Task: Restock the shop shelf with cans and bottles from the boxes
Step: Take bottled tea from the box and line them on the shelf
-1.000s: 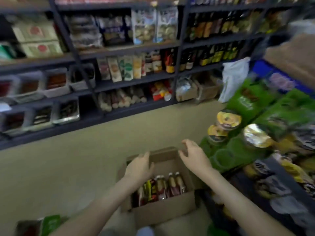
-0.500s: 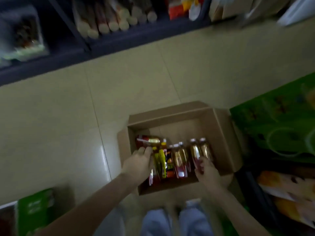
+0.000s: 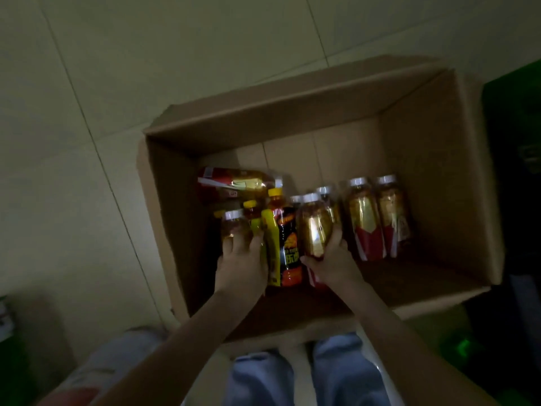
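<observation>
In the head view, the only one there was, the camera had tipped steeply down since a second before. The shelf had gone out of sight, and the open cardboard box (image 3: 292, 112) on the tiled floor (image 3: 87, 83) filled the frame. The hands had been up at the box's rim and were now down inside it. The left hand (image 3: 241, 265) had its fingers closed round a white-capped bottle (image 3: 234, 227) at the left of the cluster, and the right hand (image 3: 330, 262) clasped a second amber bottle (image 3: 314, 227), cradled from below. A pair of bottles (image 3: 374, 218) stood just beside it, and a toppled bottle (image 3: 234, 183) lay behind. By my reading both picks were made — lifting out and shelving remained, with several bottles left in the box.
</observation>
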Motion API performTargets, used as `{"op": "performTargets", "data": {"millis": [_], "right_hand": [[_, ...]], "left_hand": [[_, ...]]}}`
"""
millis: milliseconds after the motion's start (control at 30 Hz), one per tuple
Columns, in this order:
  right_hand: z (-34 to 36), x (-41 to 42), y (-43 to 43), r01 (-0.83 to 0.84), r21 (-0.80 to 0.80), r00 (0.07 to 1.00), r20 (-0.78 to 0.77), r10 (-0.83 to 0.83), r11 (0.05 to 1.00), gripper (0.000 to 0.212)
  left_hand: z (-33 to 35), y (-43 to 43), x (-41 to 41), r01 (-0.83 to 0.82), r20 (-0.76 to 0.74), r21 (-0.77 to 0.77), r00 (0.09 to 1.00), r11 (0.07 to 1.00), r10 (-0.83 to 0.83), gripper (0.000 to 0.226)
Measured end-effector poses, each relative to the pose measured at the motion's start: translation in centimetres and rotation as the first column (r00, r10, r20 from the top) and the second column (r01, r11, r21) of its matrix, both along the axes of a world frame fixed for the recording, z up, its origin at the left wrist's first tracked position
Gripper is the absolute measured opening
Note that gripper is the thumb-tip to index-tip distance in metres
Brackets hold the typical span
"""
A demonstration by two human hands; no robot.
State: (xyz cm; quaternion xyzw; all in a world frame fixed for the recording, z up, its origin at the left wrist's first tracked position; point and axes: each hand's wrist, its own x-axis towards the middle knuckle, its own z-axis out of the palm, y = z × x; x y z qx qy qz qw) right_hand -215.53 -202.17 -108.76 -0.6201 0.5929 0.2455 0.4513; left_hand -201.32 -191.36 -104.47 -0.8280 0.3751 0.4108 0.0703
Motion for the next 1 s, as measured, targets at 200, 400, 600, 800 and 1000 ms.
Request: {"op": "performTargets", "data": {"millis": [200, 400, 600, 800, 1000], "right_hand": [[-0.9, -0.9, -1.0, 0.168, 0.123, 0.978, 0.105, -0.181, 0.978, 0.085], [5.5, 0.2, -2.5, 0.265, 0.539, 0.802, 0.336, -0.493, 0.8, 0.075], [9.0, 2.9, -2.8, 0.128, 0.644, 0.801, 0.382, -0.462, 0.754, 0.084], [8.8, 7.0, -0.9, 0.172, 0.546, 0.885, 0.279, -0.371, 0.82, 0.044], [4.0, 8.5, 5.5, -0.014, 0.252, 0.995, 0.096, -0.011, 0.968, 0.063]], "left_hand": [[-1.2, -1.0, -1.6, -0.07, -0.081, -0.13, 0.995, 0.989, 0.06, 0.048], [1.4, -4.7, -0.9, -0.652, -0.731, 0.259, 0.349, 0.713, 0.586, 0.057], [4.1, -3.1, 2.7, -0.769, -0.833, 0.277, 0.107, 0.577, 0.542, 0.069], [7.5, 2.4, 8.8, -0.877, -0.792, 0.119, 0.199, 0.466, 0.577, 0.076], [9.1, 9.8, 13.7, -0.936, -0.708, 0.063, 0.203, 0.347, 0.677, 0.08]]}}
